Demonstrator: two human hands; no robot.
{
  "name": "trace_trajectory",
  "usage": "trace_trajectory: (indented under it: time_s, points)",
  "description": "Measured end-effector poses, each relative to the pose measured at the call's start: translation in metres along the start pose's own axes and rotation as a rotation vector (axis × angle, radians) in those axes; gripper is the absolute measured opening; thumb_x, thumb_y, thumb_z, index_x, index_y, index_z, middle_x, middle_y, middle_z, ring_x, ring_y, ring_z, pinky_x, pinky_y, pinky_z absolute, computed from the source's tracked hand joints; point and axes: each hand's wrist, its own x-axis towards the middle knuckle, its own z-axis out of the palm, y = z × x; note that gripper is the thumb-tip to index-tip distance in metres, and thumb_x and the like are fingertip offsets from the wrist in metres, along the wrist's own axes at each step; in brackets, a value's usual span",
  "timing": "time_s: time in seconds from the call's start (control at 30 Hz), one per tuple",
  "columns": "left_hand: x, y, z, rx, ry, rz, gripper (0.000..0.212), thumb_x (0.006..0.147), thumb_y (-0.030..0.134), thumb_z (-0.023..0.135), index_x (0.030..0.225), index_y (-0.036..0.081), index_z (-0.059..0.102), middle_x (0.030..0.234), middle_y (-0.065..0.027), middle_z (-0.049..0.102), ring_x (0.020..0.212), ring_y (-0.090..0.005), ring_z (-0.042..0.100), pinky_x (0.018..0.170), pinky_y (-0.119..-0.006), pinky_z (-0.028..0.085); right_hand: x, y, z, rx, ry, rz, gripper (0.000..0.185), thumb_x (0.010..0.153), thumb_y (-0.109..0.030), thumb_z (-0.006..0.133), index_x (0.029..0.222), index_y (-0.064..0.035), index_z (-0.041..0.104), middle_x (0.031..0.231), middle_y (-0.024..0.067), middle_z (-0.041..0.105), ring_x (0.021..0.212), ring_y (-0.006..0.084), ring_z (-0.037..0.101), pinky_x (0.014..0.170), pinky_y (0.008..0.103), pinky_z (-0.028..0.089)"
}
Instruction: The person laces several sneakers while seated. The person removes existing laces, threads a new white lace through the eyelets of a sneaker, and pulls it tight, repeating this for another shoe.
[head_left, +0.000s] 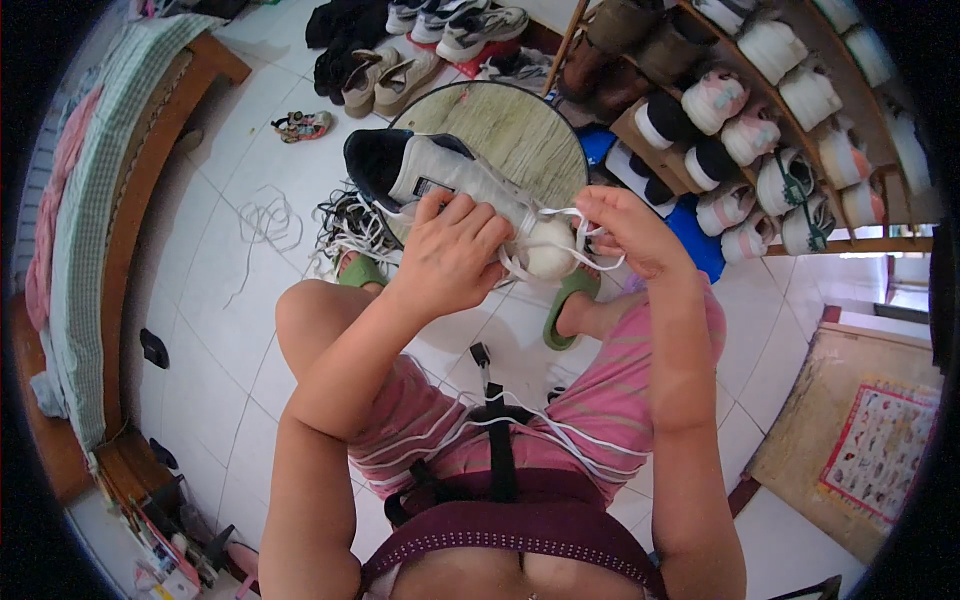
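A white shoe with a dark lining is held over a round stool, its toe toward my right side. My left hand grips the shoe's side near the front, fingers curled over the upper. A white shoelace runs through the front eyelets and loops over the toe. My right hand pinches this lace beside the toe. More white laces lie across my lap on pink striped shorts. Behind the shoe's heel, a pile of black and white laces sits beside the stool.
Shoe racks filled with shoes stand at the right. Beige shoes and sneakers are beyond the stool. A small patterned shoe and a loose white lace lie on the tiles. A wooden bed frame runs along the left.
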Motion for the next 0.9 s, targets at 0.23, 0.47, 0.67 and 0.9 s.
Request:
trace_trajectory:
  time_s: [0.23,0.47,0.67,0.9]
  points:
    - [-0.003,-0.002,-0.005,0.007,-0.055,0.004,0.029,0.065,0.022,0.072,0.086,0.011,0.057,0.083,-0.0030,0.054,0.086,-0.0236,0.053,0.090,-0.041,0.037,-0.003,0.004,-0.006,0.739,-0.384,-0.065,0.031,0.101,-0.028,0.048,0.102,-0.0006,0.063,0.089,0.0072,0.067,0.045,0.0007,0.029,0.038,0.0177,0.027]
    - [-0.005,-0.003,-0.001,-0.003,-0.025,0.029,0.018,0.076,0.023,0.069,0.083,0.011,0.058,0.081,-0.0017,0.055,0.084,-0.0223,0.053,0.089,-0.040,0.038,-0.006,0.004,-0.052,0.154,0.435,-0.493,0.028,0.097,-0.027,0.053,0.102,-0.0029,0.066,0.113,0.0149,0.068,0.056,0.0116,0.050,0.055,0.0250,0.045]
    - [-0.008,-0.005,-0.001,-0.021,-0.029,0.025,0.017,0.080,0.027,0.068,0.083,0.012,0.060,0.081,-0.0029,0.055,0.084,-0.0242,0.053,0.089,-0.042,0.036,-0.001,-0.006,-0.001,-0.848,0.810,-0.441,0.023,0.086,-0.028,0.069,0.090,-0.0047,0.068,0.086,0.0109,0.064,0.079,0.0275,0.064,0.072,0.0361,0.049]
    - [-0.007,-0.006,-0.003,-0.063,-0.030,0.021,0.018,0.077,0.025,0.070,0.082,0.011,0.059,0.080,-0.0035,0.054,0.083,-0.0244,0.053,0.086,-0.041,0.038,-0.018,-0.011,0.038,-0.863,0.162,-0.557,0.021,0.075,-0.020,0.076,0.084,-0.0057,0.065,0.083,0.0087,0.060,0.077,0.0276,0.062,0.067,0.0366,0.049]
